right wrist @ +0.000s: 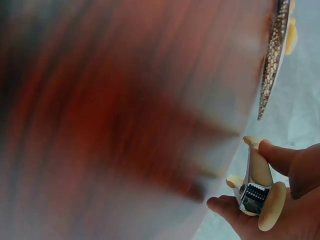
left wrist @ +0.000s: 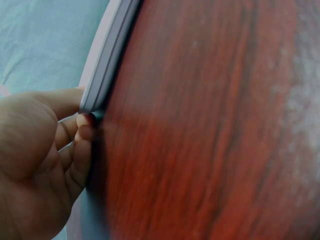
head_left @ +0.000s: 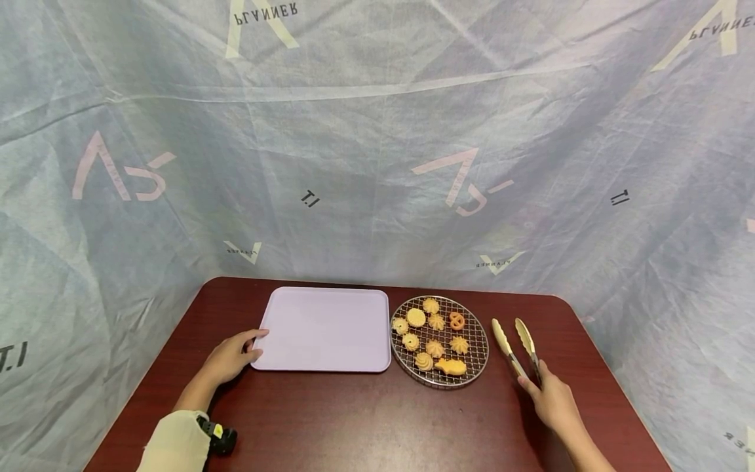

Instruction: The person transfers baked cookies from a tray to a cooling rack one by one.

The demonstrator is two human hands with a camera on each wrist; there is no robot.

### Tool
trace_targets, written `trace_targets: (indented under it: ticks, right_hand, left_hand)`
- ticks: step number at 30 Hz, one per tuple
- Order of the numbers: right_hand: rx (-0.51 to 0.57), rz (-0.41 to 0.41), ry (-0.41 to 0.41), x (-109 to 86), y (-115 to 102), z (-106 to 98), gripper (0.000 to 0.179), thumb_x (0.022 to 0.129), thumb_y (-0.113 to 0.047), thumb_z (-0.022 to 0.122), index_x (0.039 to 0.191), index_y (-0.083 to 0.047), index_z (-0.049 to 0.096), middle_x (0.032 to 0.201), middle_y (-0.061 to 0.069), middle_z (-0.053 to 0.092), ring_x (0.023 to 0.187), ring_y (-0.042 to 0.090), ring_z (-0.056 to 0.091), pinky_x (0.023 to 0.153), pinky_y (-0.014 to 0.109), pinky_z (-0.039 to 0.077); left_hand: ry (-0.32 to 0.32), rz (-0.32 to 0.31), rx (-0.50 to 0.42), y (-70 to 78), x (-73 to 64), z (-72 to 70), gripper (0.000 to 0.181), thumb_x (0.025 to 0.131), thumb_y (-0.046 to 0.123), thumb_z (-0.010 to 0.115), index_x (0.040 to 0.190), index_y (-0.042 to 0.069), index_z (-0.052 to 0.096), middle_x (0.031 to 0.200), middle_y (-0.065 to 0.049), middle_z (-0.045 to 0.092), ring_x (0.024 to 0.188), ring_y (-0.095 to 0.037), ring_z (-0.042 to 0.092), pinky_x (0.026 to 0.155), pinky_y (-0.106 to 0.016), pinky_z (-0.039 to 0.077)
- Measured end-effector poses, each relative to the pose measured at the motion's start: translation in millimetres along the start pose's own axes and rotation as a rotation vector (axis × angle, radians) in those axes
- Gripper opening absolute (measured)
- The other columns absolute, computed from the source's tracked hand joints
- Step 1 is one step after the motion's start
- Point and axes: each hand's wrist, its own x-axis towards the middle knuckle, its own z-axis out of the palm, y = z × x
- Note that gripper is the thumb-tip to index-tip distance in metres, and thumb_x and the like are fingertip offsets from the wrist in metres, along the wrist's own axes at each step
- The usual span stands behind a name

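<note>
At the left edge of a pale lilac tray [head_left: 324, 331] is my left hand [head_left: 227, 357], pinching the rim. The left wrist view shows one digit over the tray's rim [left wrist: 102, 65] and other fingers curled beneath it. My right hand [head_left: 554, 396] holds tongs [head_left: 502, 337] with cream scalloped tips, their arms spread apart and nothing between them. A spring and cream grip of the tongs [right wrist: 260, 170] show in the right wrist view. Between tray and tongs, a round wire rack [head_left: 439, 385] bears several cookies [head_left: 435, 348], a pretzel [head_left: 457, 320] and a fish-shaped cookie [head_left: 451, 367].
Everything stands on a dark red-brown wooden table [head_left: 354, 419]. A grey printed cloth [head_left: 377, 164] hangs behind the table and along both sides. The rack sits close beside the tray's right edge. A black strap device [head_left: 221, 438] is on the left wrist.
</note>
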Motion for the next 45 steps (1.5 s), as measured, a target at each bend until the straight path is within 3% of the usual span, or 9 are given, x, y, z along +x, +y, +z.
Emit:
trace_targets:
  ticks: [7,20,27,34,40,45]
  right_hand:
    - [0.003,0.023,-0.042,7.9,3,4,0.063,0.103,-0.020,0.061,0.143,0.021,0.034,0.130,0.049,0.049,0.119,0.064,0.051,0.094,0.069,0.043]
    - [0.040,0.075,-0.034,18.6,10,12,0.072,0.105,-0.020,0.058,0.150,0.023,0.021,0.142,0.049,0.034,0.128,0.064,0.043,0.104,0.069,0.037]
    - [0.061,0.113,-0.038,26.2,13,11,0.075,0.107,-0.019,0.054,0.149,0.026,0.011,0.146,0.053,0.023,0.136,0.065,0.031,0.112,0.067,0.028]
    - [0.078,0.125,-0.027,30.0,13,12,0.076,0.106,-0.017,0.055,0.147,0.028,0.009,0.144,0.057,0.020,0.136,0.068,0.027,0.113,0.069,0.024]
    - [0.068,0.138,-0.006,32.9,12,10,0.075,0.105,-0.019,0.057,0.141,0.030,0.015,0.135,0.058,0.031,0.127,0.071,0.037,0.105,0.071,0.033]
    - [0.055,0.139,-0.004,34.0,12,10,0.078,0.104,-0.020,0.059,0.139,0.033,0.014,0.134,0.057,0.031,0.126,0.071,0.037,0.106,0.071,0.033]
  left_hand:
    - [-0.002,0.003,0.002,0.5,0.7,-0.3,0.045,0.097,0.012,0.069,0.141,0.008,0.062,0.083,0.000,0.049,0.068,-0.013,0.044,0.062,-0.030,0.036]
    - [-0.002,0.000,0.003,0.9,0.7,-0.1,0.045,0.097,0.012,0.068,0.141,0.008,0.062,0.084,-0.001,0.049,0.069,-0.014,0.044,0.062,-0.031,0.036]
    - [-0.004,0.008,-0.001,1.8,1.2,-0.3,0.045,0.098,0.012,0.068,0.141,0.007,0.062,0.084,0.000,0.049,0.068,-0.014,0.044,0.062,-0.030,0.036]
    - [0.007,0.020,0.001,2.0,1.5,-0.5,0.044,0.097,0.012,0.068,0.140,0.006,0.063,0.083,0.000,0.049,0.069,-0.012,0.044,0.063,-0.030,0.036]
    - [-0.004,0.013,0.001,1.7,0.6,-0.7,0.045,0.098,0.012,0.068,0.142,0.007,0.061,0.084,-0.001,0.049,0.068,-0.014,0.044,0.062,-0.030,0.036]
    - [-0.006,0.010,0.003,1.1,-0.2,-0.5,0.045,0.098,0.012,0.068,0.142,0.007,0.061,0.084,-0.001,0.049,0.068,-0.015,0.044,0.062,-0.031,0.036]
